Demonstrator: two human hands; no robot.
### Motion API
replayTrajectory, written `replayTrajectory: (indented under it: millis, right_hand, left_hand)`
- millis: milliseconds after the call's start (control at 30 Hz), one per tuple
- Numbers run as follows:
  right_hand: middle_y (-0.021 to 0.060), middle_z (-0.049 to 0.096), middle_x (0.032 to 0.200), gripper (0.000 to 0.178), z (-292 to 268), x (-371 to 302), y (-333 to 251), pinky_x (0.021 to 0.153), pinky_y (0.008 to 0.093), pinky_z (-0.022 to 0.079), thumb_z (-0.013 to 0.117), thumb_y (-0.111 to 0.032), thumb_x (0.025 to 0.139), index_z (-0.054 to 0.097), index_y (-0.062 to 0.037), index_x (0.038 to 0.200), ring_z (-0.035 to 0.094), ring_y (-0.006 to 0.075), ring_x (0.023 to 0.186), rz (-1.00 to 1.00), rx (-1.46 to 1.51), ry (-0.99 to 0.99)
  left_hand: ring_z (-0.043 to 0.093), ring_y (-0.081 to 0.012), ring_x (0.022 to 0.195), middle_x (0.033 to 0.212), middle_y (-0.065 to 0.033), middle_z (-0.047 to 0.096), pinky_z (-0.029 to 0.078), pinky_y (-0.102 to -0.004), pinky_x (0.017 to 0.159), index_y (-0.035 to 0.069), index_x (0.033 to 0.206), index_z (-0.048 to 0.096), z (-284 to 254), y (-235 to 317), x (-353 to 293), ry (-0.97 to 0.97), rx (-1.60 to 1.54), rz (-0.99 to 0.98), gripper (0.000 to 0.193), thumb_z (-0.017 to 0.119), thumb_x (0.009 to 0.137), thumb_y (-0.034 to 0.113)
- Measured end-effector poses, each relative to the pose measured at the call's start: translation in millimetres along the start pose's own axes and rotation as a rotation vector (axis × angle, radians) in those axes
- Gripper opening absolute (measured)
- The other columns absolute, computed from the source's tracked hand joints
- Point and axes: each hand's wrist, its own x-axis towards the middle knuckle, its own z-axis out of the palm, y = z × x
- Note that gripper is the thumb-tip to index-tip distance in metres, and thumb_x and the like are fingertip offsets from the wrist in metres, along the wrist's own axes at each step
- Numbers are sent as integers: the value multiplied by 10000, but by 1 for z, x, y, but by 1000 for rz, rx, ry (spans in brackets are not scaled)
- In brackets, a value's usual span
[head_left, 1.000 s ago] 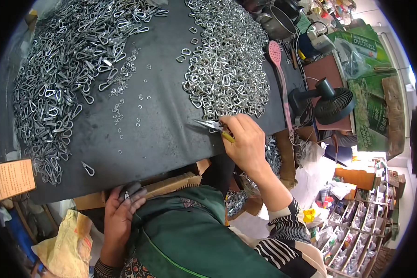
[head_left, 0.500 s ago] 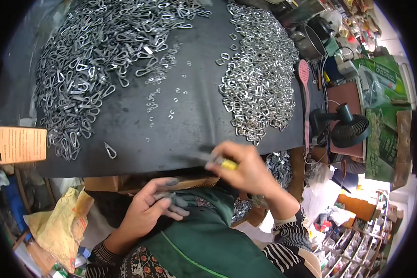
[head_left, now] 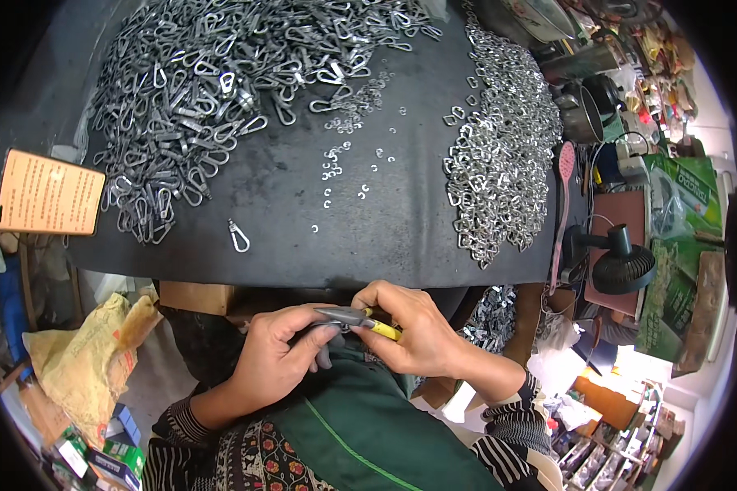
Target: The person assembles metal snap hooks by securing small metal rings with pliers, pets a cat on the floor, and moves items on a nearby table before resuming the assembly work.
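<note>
My right hand [head_left: 413, 331] is closed round the yellow handles of a pair of pliers [head_left: 384, 330], whose grey jaws point left over the fingers of my left hand [head_left: 280, 350]. The left hand is closed in a pinch, its thumb and forefinger at the jaws. What it grips is mostly hidden by the fingers and the pliers. Both hands are above my green apron [head_left: 368, 417], just off the table's near edge. On the table [head_left: 278, 262] beyond them lies a single snap hook [head_left: 238, 236], with small C-shaped rings [head_left: 333, 170] scattered farther back.
A large heap of snap hooks [head_left: 184, 123] covers the far left. Metal link rings [head_left: 499, 172] are piled on the right. A phone [head_left: 51, 195] rests at the left edge. Beyond the rings are a pink long-handled brush [head_left: 565, 168] and a black fan [head_left: 624, 270].
My right hand has brought the pliers left and down to my left hand, whose fingers have closed more. The whole view has shifted, with the table's contents now farther right and up.
</note>
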Motion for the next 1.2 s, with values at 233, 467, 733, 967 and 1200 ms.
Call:
replayTrajectory:
  millis: [233, 467, 733, 967, 1200]
  right_hand:
    - [159, 597, 807, 214, -9, 8, -13, 642, 404, 466, 673, -48, 855, 538, 5, 1012, 616, 338, 723, 80, -22, -79]
    - [149, 592, 809, 291, -4, 19, -2, 620, 411, 496, 713, -12, 732, 589, 6, 995, 618, 334, 728, -287, -272, 4]
    - [56, 517, 925, 373, -39, 63, -7, 807, 402, 398, 791, -301, 700, 623, -119, 979, 525, 239, 919, -331, -1079, 181]
    - [78, 534, 956, 351, -40, 71, -12, 804, 418, 411, 776, -264, 712, 635, -137, 1007, 548, 276, 937, -315, -1166, 105]
    - [33, 515, 885, 332, -42, 78, -14, 735, 373, 392, 792, -275, 698, 617, -126, 937, 521, 217, 866, -364, -1202, 76]
  left_hand:
    - [606, -66, 616, 833, -37, 675, 492, -216, 542, -2, 1183, 669, -11, 8, 2, -95, -128, -125, 234, 591, 969, 49]
    - [598, -58, 609, 820, -35, 680, 485, -229, 549, 1, 1161, 680, -11, 2, 8, -85, -40, -93, 224, 609, 951, 36]
    - [609, -52, 621, 826, -25, 681, 478, -206, 561, -1, 1111, 666, -20, -9, -3, -22, -91, -101, 181, 635, 948, 72]
    - [622, -94, 795, 904, -60, 676, 475, -232, 694, 3, 1073, 682, -26, -13, -6, -31, 142, 179, 174, 674, 906, 55]
    - [631, -157, 865, 928, -75, 689, 478, -280, 801, 5, 1031, 709, -30, -2, -8, 19, 75, 147, 153, 688, 880, 26]
